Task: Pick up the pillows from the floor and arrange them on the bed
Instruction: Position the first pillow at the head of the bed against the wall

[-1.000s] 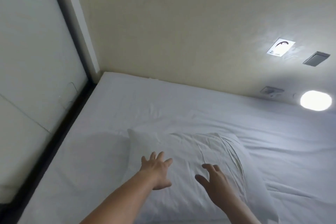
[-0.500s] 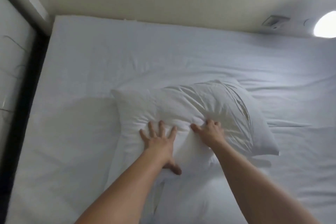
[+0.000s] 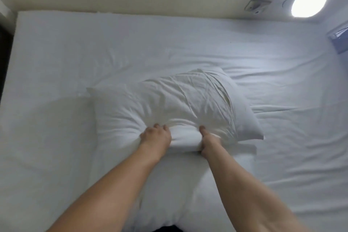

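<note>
While gripped along its near edge: one pillow (image 3: 169,103) up on the bed (image 3: 75,52), placing under way.

Lying crosswise at mid-mattress, open end of the case toward 2 o'clock, well short of the wall at 12 o'clock. Left hand (image 3: 156,135) and right hand (image 3: 207,141) side by side, fingers curled shut and clamped on a bunched fold of the near edge at 6 o'clock. Seemingly a second pillow (image 3: 178,194) under the forearms at 6 o'clock, not yet set in place. No floor in view, so no telling what remains down there. Likely left: sliding toward the wall, squaring, smoothing.
</note>
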`<control>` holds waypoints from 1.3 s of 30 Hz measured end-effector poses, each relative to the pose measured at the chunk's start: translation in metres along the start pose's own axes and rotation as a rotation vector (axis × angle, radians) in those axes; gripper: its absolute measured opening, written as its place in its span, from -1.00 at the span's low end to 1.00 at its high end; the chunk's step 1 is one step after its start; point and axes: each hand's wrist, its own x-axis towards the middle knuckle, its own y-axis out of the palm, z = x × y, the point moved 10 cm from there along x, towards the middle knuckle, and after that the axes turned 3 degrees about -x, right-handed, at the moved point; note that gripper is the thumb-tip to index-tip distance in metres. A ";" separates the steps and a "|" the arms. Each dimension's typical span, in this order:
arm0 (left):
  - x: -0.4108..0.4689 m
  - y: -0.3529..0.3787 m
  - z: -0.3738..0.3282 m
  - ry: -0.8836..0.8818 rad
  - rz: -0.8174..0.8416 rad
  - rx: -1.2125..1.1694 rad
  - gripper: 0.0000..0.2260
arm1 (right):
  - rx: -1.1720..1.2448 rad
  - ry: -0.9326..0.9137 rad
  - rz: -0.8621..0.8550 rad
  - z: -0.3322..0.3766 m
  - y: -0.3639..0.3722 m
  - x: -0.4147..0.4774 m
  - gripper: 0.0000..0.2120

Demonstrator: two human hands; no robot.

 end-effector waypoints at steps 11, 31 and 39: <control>-0.048 -0.161 0.120 0.104 -0.102 -0.788 -0.79 | -0.004 -0.683 -0.006 0.230 0.064 -0.198 -0.37; -0.013 -0.056 0.396 -0.611 -0.321 -0.441 -0.42 | -0.639 -0.611 0.414 0.036 0.255 -0.105 -0.75; -0.003 -0.008 0.430 -0.596 -0.342 -0.423 -0.17 | -0.422 -0.388 0.616 0.020 0.312 -0.104 -0.39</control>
